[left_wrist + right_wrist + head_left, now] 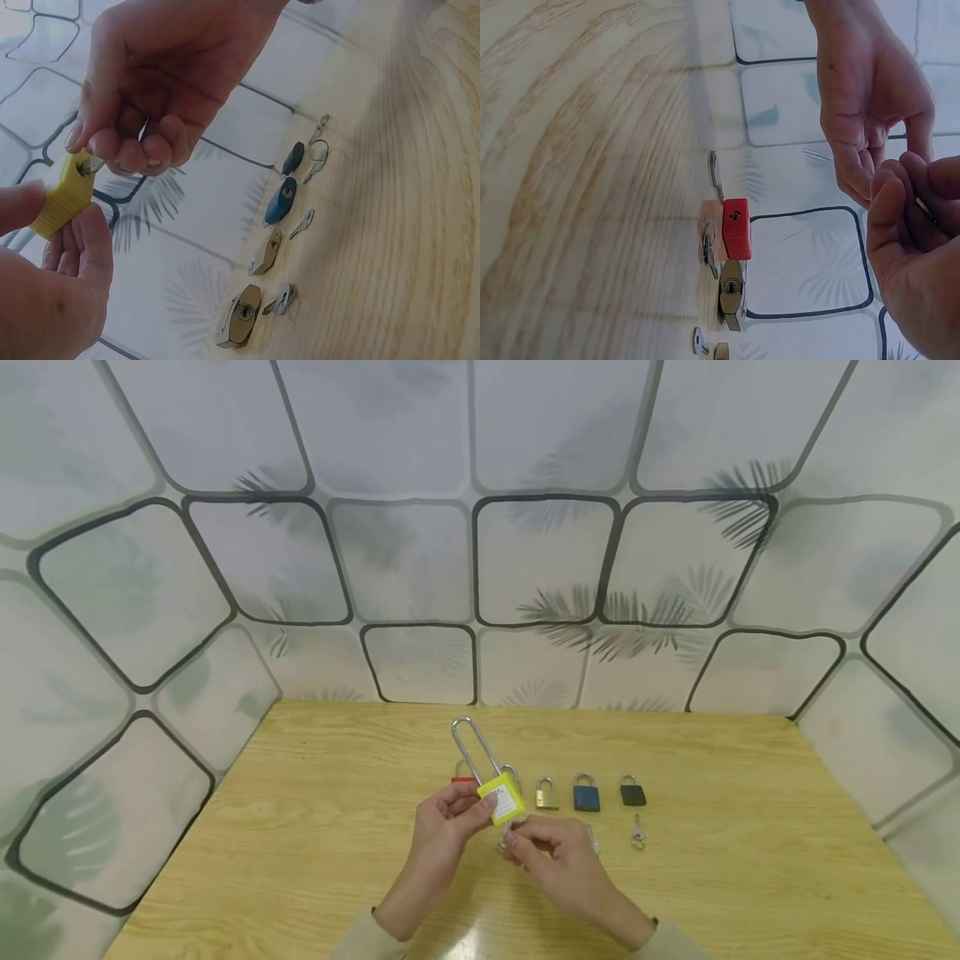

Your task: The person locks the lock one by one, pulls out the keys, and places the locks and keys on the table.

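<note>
My left hand (442,831) grips a yellow padlock (501,799) with a white label, raised above the table. Its long metal shackle points up and away to the left. Thumb and fingers of my right hand (558,860) pinch a small metal key (96,163) at the keyhole in the padlock's underside. How deep the key sits cannot be told, since fingertips cover most of it. In the right wrist view the yellow padlock is hidden, and only a thin metal edge shows between the right fingers.
Behind the hands stands a row: a red padlock (737,225), a larger brass padlock (240,319), a smaller brass padlock (546,797), a blue padlock (586,797) and a black padlock (632,794). Keys, including one (637,833) before the black padlock, lie on the wooden table (315,827). Patterned fabric surrounds it.
</note>
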Demonstrator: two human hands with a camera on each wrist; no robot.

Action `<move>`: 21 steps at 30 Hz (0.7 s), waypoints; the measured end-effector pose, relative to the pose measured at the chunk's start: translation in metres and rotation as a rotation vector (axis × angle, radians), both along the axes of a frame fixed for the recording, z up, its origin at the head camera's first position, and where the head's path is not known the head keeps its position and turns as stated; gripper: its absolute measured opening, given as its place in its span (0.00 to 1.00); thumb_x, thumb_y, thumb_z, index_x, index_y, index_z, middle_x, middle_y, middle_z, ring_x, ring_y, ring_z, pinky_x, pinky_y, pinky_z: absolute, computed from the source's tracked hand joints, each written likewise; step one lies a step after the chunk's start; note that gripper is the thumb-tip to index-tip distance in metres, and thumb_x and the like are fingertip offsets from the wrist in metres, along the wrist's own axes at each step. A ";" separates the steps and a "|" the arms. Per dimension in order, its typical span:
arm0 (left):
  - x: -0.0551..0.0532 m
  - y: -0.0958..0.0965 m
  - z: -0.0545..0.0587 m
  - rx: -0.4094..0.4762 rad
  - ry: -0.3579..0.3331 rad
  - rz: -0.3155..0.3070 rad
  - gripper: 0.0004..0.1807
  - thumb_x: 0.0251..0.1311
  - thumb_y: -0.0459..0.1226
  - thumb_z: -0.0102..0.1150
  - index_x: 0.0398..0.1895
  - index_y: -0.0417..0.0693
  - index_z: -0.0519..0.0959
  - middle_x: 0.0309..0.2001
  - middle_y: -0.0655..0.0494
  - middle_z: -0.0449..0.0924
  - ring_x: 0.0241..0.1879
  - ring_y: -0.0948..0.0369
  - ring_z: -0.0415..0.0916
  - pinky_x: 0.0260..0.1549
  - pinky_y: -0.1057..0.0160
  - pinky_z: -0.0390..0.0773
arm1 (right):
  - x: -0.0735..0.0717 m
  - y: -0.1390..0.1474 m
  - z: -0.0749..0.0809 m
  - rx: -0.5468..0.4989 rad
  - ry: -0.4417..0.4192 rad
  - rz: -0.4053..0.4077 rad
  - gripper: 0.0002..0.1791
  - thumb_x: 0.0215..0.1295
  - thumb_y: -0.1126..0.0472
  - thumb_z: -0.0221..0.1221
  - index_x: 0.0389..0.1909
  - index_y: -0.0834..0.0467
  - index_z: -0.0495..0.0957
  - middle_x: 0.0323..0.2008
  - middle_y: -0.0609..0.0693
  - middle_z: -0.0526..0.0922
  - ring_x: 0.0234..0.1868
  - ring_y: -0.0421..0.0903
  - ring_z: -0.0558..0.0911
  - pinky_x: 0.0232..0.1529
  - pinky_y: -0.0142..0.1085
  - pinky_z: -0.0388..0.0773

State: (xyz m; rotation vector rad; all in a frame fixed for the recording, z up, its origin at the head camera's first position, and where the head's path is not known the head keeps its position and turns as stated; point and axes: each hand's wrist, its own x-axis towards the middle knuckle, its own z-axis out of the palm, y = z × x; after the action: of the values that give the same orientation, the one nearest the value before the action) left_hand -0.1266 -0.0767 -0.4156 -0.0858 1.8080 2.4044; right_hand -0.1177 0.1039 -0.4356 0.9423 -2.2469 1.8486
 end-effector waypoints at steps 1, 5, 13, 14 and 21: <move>0.000 0.000 0.000 0.001 0.001 0.002 0.17 0.64 0.31 0.65 0.51 0.29 0.75 0.37 0.57 0.85 0.40 0.62 0.84 0.50 0.65 0.84 | 0.000 0.000 0.000 -0.004 0.007 0.001 0.09 0.70 0.72 0.59 0.32 0.63 0.86 0.26 0.56 0.86 0.28 0.32 0.79 0.27 0.31 0.84; -0.001 0.001 -0.001 0.010 0.005 0.008 0.16 0.63 0.30 0.65 0.50 0.28 0.75 0.37 0.57 0.85 0.40 0.62 0.84 0.50 0.64 0.85 | 0.001 0.000 0.001 0.001 -0.020 -0.009 0.10 0.71 0.72 0.58 0.30 0.63 0.84 0.25 0.56 0.85 0.26 0.33 0.79 0.25 0.32 0.83; -0.001 0.000 -0.001 0.004 0.025 0.001 0.17 0.63 0.29 0.65 0.51 0.28 0.74 0.38 0.56 0.84 0.42 0.61 0.83 0.49 0.65 0.85 | 0.001 -0.001 0.002 0.018 -0.271 -0.075 0.16 0.74 0.62 0.59 0.25 0.63 0.73 0.26 0.60 0.84 0.26 0.36 0.80 0.28 0.31 0.83; -0.001 0.000 -0.002 0.002 0.024 0.000 0.17 0.63 0.29 0.65 0.50 0.27 0.74 0.38 0.55 0.83 0.42 0.61 0.83 0.49 0.65 0.85 | 0.001 -0.002 0.001 0.008 -0.283 -0.080 0.17 0.74 0.62 0.60 0.24 0.64 0.71 0.27 0.61 0.85 0.27 0.36 0.81 0.28 0.31 0.83; -0.001 -0.001 -0.002 -0.020 0.033 0.001 0.20 0.64 0.30 0.65 0.54 0.26 0.73 0.39 0.55 0.83 0.42 0.62 0.83 0.48 0.66 0.85 | -0.001 -0.004 0.002 -0.038 -0.396 -0.122 0.18 0.71 0.61 0.64 0.33 0.67 0.65 0.34 0.68 0.87 0.30 0.44 0.87 0.29 0.34 0.86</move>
State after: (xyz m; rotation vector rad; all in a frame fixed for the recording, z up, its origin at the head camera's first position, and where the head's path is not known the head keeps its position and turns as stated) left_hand -0.1279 -0.0773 -0.4176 -0.0501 1.8469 2.4022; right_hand -0.1190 0.1002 -0.4337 0.4488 -2.3987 2.1669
